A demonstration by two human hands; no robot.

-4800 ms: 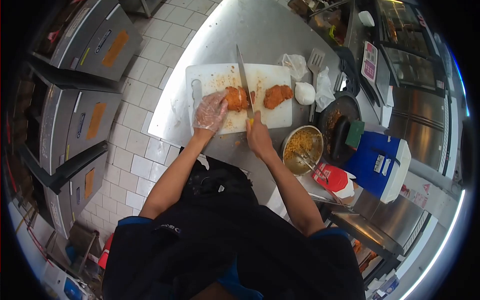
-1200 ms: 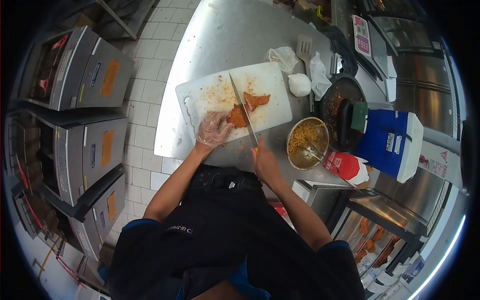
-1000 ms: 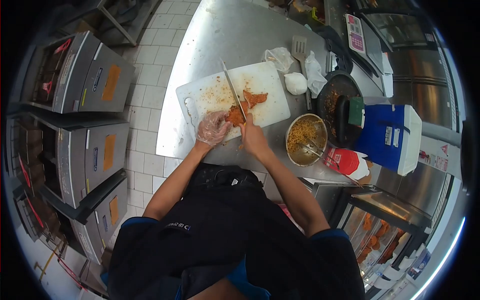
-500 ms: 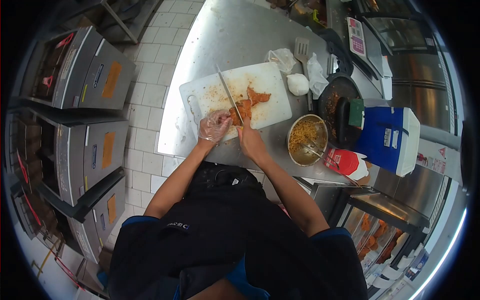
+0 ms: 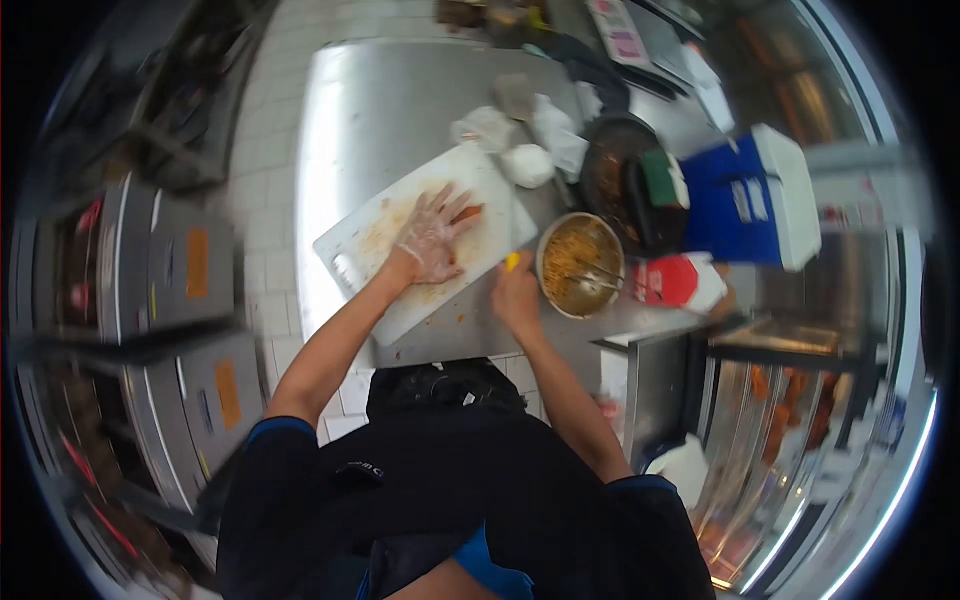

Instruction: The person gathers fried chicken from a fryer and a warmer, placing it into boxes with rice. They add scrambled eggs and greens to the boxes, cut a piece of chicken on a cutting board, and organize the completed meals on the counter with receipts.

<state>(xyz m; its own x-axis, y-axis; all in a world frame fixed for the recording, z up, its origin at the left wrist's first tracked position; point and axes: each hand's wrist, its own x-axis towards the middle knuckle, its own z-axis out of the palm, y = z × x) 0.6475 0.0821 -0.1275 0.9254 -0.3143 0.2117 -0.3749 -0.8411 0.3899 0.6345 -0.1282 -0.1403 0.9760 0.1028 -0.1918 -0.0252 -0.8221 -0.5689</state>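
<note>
My left hand (image 5: 430,238), in a clear plastic glove, is spread with its fingers apart over the white cutting board (image 5: 375,235). Reddish-brown meat (image 5: 467,214) shows beside its fingers; the rest of the meat is hidden beneath the hand. The board lies at a slant and has orange crumbs on it. My right hand (image 5: 516,291) is closed around a yellow knife handle (image 5: 513,262) at the board's right edge. The blade is blurred and hard to make out.
Right of my right hand stands a metal bowl of noodles (image 5: 580,265) with a utensil. Beyond are a white round item (image 5: 528,166), a spatula (image 5: 515,96), a dark pan (image 5: 610,165), a red-and-white carton (image 5: 665,283) and a blue box (image 5: 730,205).
My left hand has opened out flat over the meat. My right hand has moved to the board's right edge with the knife. The board is turned more, and the camera view has shifted.
</note>
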